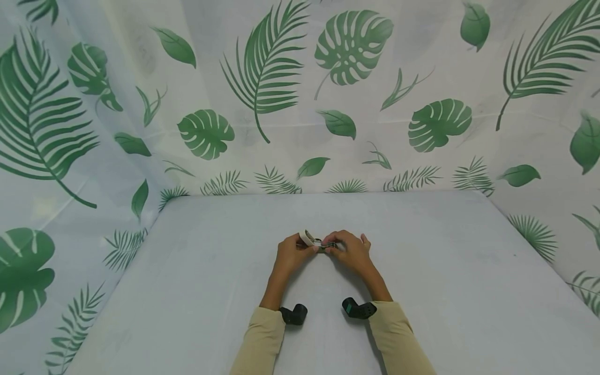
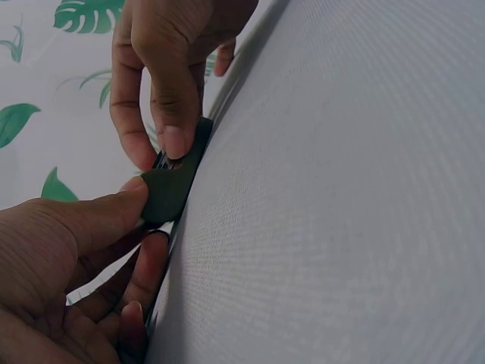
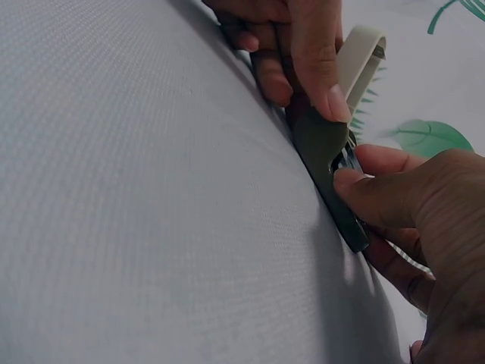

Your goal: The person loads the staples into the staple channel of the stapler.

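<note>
Between the two hands, low over the table, is a slim dark green case (image 3: 321, 142) with a cream lid (image 1: 307, 238) tilted up at its left end. My left hand (image 1: 290, 254) grips that end, its thumb against the case's side. A shiny metal piece (image 3: 348, 157), pronged like a fork, shows at the cutout in the case. My right hand (image 1: 350, 253) pinches it between thumb and forefinger, with other fingers behind the case. In the left wrist view, the case (image 2: 168, 193) hides most of the metal piece.
A pale cloth covers the table (image 1: 197, 291). Behind and at the sides hang white curtains (image 1: 290, 140) printed with green leaves. Black devices are worn on the left wrist (image 1: 294, 314) and the right wrist (image 1: 359, 309).
</note>
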